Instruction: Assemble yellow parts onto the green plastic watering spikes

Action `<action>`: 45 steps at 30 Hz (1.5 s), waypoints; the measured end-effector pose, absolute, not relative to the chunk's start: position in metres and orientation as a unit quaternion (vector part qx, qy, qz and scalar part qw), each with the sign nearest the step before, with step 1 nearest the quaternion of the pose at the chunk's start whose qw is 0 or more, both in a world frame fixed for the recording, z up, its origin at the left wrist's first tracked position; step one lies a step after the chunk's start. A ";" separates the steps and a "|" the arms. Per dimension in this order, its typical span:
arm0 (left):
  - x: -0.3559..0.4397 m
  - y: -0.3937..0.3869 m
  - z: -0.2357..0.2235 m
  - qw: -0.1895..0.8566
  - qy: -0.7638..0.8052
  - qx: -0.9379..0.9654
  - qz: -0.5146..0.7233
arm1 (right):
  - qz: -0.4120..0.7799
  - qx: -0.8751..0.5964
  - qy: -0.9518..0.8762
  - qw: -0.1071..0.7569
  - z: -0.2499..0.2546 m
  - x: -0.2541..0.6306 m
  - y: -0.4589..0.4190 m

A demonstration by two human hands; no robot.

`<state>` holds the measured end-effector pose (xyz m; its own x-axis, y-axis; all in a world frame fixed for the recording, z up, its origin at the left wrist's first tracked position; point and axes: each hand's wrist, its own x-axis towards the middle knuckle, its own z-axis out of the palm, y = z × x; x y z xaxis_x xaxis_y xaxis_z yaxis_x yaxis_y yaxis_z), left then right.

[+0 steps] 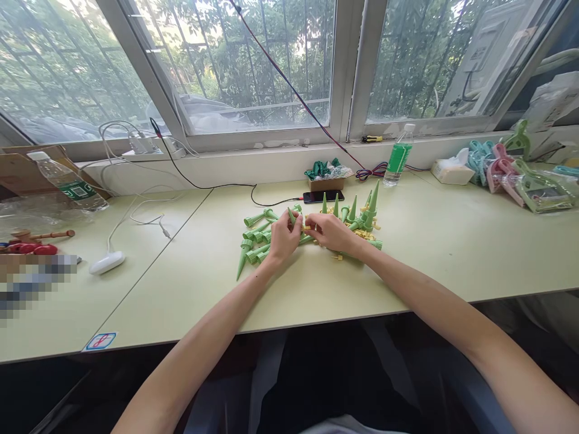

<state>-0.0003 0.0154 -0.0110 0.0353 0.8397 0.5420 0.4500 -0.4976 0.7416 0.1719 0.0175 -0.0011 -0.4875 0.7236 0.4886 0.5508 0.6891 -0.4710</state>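
Observation:
My left hand (283,238) is closed around a green cone-shaped plastic spike (292,216), its tip showing above my fingers. My right hand (329,232) pinches a small yellow part (306,227) right against that spike. Both hands meet over a pile of green spikes (256,238) lying flat to the left. Several more green spikes (368,211) stand upright to the right, with small yellow pieces (337,257) scattered among them. All of this rests on a pale green table (316,289).
A black phone (322,196) on a cable lies behind the pile, next to a small box of green items (326,175). A green-labelled bottle (398,157) stands by the window. A white mouse (107,263) and another bottle (67,182) sit left; packaged goods (520,175) lie far right.

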 end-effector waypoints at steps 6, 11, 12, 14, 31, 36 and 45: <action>-0.001 0.016 -0.013 0.186 0.459 0.701 0.514 | 0.120 -0.381 -0.858 0.323 -0.003 0.172 0.020; -0.001 0.016 -0.012 0.181 0.459 0.703 0.512 | 0.129 -0.375 -0.857 0.330 -0.001 0.172 0.017; -0.001 0.015 -0.012 0.178 0.460 0.704 0.511 | 0.129 -0.374 -0.857 0.330 -0.001 0.172 0.017; -0.001 0.015 -0.011 0.176 0.461 0.704 0.511 | 0.126 -0.375 -0.858 0.328 -0.001 0.172 0.017; 0.000 0.014 -0.011 0.184 0.465 0.703 0.506 | 0.130 -0.382 -0.856 0.322 0.000 0.172 0.016; -0.001 0.014 -0.012 0.191 0.455 0.708 0.506 | 0.117 -0.393 -0.861 0.300 -0.003 0.172 0.019; 0.000 0.015 -0.013 0.186 0.457 0.709 0.504 | 0.132 -0.391 -0.858 0.305 0.001 0.171 0.015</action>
